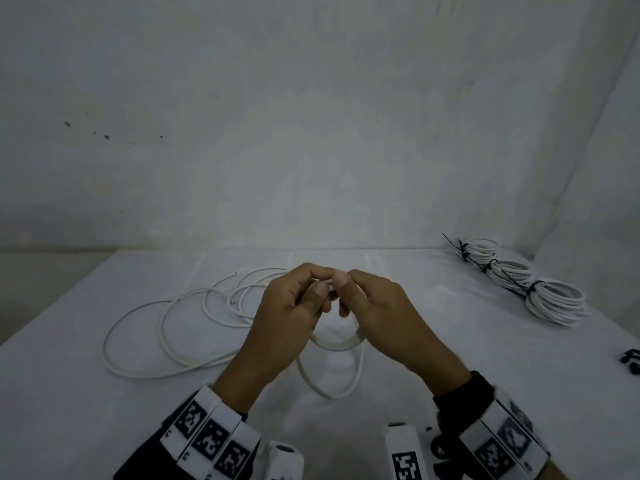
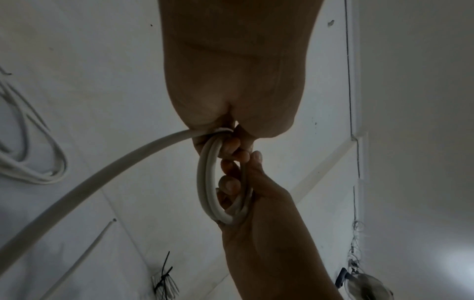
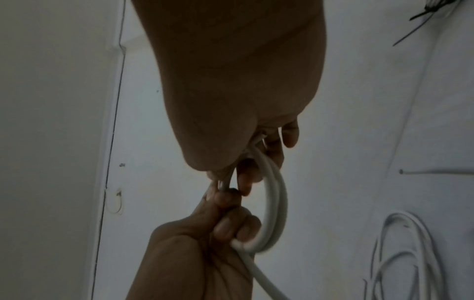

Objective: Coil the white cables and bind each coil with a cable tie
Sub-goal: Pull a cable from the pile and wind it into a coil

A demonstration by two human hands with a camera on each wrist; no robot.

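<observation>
Both hands meet above the middle of the table, holding a small coil of white cable [image 1: 341,344] between them. My left hand [image 1: 311,292] pinches the coil's top, fingers curled round the strands. My right hand [image 1: 349,289] grips the same coil from the other side. In the left wrist view the coil [image 2: 205,182] shows two or three turns, with the cable's free length [image 2: 102,176] trailing off left. The right wrist view has the coil [image 3: 275,203] running from my right hand [image 3: 256,152] down to my left hand [image 3: 205,243]. No cable tie is visible in either hand.
The uncoiled cable [image 1: 166,320] lies in wide loops on the white table [image 1: 104,410] to the left. Three coils bound with black ties [image 1: 554,299] sit in a row at the back right. A black-and-white marked object [image 1: 632,360] lies at the right edge.
</observation>
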